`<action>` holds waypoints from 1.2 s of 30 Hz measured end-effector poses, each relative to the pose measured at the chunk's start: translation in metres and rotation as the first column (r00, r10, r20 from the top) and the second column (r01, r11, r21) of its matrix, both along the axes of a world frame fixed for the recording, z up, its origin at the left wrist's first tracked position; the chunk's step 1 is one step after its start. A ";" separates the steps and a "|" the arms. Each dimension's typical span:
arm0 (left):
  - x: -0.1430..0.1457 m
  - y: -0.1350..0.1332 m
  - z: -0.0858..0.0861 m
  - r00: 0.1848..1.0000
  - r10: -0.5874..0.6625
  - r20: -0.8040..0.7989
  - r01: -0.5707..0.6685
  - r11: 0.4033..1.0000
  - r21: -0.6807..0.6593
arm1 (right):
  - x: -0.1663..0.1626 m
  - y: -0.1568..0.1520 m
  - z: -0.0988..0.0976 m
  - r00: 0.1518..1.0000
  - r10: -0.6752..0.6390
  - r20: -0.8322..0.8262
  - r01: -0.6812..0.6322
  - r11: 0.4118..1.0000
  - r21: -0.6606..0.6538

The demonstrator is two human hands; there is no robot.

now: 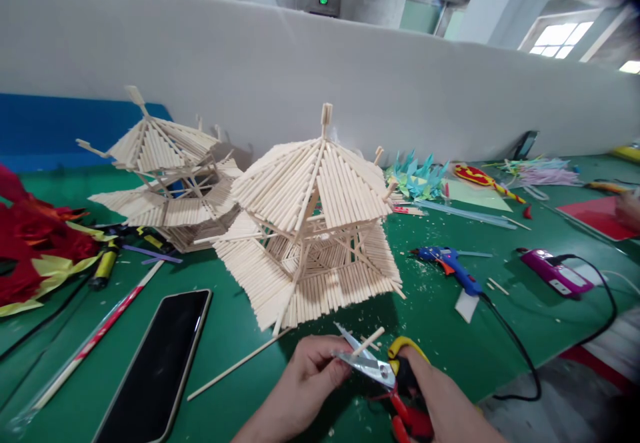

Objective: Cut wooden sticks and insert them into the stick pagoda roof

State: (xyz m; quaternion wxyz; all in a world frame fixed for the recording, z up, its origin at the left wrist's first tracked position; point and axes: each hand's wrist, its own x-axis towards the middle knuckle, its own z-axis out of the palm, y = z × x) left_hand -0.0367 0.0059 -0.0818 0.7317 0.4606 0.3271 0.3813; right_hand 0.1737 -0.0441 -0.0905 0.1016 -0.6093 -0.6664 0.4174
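Note:
My left hand pinches a short thin wooden stick, whose free end pokes out to the right. Around that stick lie the parted blades of a pair of scissors, with yellow and red handles. My right hand grips those handles; its fingers are partly hidden. Just beyond both hands stands a pavilion model built of wooden sticks, with a peaked upper roof and a wide lower one. A longer wooden stick lies on the green table left of my left hand.
A phone lies at the left, near a wrapped stick bundle and red paper flowers. Behind is a second pavilion model. To the right are a blue glue gun with its cable and a purple power strip. Another person's hand shows at the right edge.

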 end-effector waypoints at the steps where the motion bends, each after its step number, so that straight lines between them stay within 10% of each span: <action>1: 0.000 0.000 -0.002 0.999 -0.023 0.024 0.023 0.999 -0.024 | 0.000 0.000 0.003 1.000 0.012 -0.017 -0.012 1.000 0.012; 12: 0.003 -0.001 -0.007 0.997 0.066 0.044 -0.063 0.995 -0.072 | -0.008 0.001 0.014 0.999 -0.041 0.015 0.040 0.999 0.033; 20: 0.005 -0.007 -0.013 0.974 -0.090 0.208 0.134 0.969 -0.209 | -0.005 0.001 0.016 1.000 0.014 0.014 -0.015 0.999 0.033; 28: 0.002 -0.002 -0.010 0.992 0.061 0.113 -0.047 0.992 -0.121 | -0.007 0.002 0.007 0.997 -0.013 0.074 0.012 1.000 0.019; 36: 0.005 -0.004 -0.009 0.968 -0.055 0.243 0.114 0.964 -0.239 | -0.001 0.003 0.006 0.999 0.037 -0.028 -0.036 0.998 0.044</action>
